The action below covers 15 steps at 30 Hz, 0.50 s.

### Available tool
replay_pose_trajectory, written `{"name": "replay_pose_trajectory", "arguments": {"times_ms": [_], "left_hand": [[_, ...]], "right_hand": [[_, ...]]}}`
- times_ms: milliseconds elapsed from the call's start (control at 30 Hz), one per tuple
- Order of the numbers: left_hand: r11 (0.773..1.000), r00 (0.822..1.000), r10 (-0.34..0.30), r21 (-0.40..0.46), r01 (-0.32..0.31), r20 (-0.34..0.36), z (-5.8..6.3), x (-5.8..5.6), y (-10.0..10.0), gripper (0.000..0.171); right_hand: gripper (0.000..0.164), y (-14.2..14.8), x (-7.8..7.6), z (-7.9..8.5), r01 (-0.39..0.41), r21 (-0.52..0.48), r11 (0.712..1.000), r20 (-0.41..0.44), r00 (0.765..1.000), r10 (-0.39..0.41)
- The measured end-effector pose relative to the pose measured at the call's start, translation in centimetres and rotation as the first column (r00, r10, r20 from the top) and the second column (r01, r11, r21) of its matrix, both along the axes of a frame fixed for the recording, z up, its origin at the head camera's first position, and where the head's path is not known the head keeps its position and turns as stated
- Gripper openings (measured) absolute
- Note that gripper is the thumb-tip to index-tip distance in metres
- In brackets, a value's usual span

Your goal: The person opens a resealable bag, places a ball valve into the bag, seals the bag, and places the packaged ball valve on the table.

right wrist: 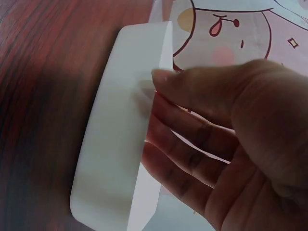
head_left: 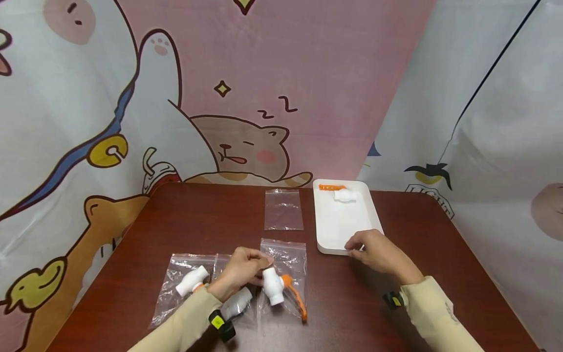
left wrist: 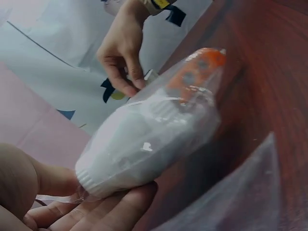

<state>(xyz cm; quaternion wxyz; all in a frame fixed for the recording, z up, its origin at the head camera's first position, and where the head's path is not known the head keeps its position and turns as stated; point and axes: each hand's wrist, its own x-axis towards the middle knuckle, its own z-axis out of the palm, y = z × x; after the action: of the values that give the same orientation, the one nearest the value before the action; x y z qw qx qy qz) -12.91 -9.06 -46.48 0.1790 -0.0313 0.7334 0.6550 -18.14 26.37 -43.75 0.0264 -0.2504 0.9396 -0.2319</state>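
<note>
My left hand [head_left: 241,268] pinches one end of a white plastic ball valve [head_left: 273,286] with an orange handle [head_left: 299,302], inside a clear zip bag [head_left: 292,256]. In the left wrist view the thumb and fingers hold the valve [left wrist: 139,144] through the film. At the near right corner of a white tray [head_left: 334,220], my right hand [head_left: 377,249] grips the rim. The right wrist view shows its thumb at the edge of the tray [right wrist: 110,120] and its fingers behind the wall. A white valve body [head_left: 345,196] and an orange handle piece [head_left: 332,187] lie at the tray's far end.
Left of the hands lie bagged white valves, one [head_left: 192,280] beyond the left forearm and another [head_left: 236,302] partly hidden under the wrist. A flat clear zip bag [head_left: 283,210] lies left of the tray. A cartoon-printed cloth [head_left: 330,98] hangs behind the brown table [head_left: 211,215].
</note>
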Motion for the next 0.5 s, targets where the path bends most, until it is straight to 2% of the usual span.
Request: {"name": "replay_pose_trajectory", "arguments": {"times_ms": [133,267,400,500], "left_hand": [[0.999,0.999,-0.034,-0.001,0.034,0.015,-0.6,0.4,0.4,0.022],[0.999,0.999,-0.045,-0.012,0.045,0.001,-1.1,0.6,0.8,0.021],[0.992,0.996,-0.082,-0.098,0.078,-0.040,-1.0,0.7,0.8,0.017],[0.963,0.980,-0.141,-0.249,0.103,-0.140,-0.6,0.7,0.9,0.012]], "right_hand": [[0.009,-0.1,-0.3,-0.5,0.023,0.019,1.000,-0.044,0.999,-0.022],[0.013,-0.2,-0.3,-0.8,0.061,0.042,0.997,-0.065,0.996,-0.058],[0.015,-0.3,-0.2,-0.9,0.073,0.050,0.996,-0.096,0.993,-0.068],[0.015,-0.3,-0.2,-1.0,0.074,0.048,0.996,-0.121,0.990,-0.068]]}}
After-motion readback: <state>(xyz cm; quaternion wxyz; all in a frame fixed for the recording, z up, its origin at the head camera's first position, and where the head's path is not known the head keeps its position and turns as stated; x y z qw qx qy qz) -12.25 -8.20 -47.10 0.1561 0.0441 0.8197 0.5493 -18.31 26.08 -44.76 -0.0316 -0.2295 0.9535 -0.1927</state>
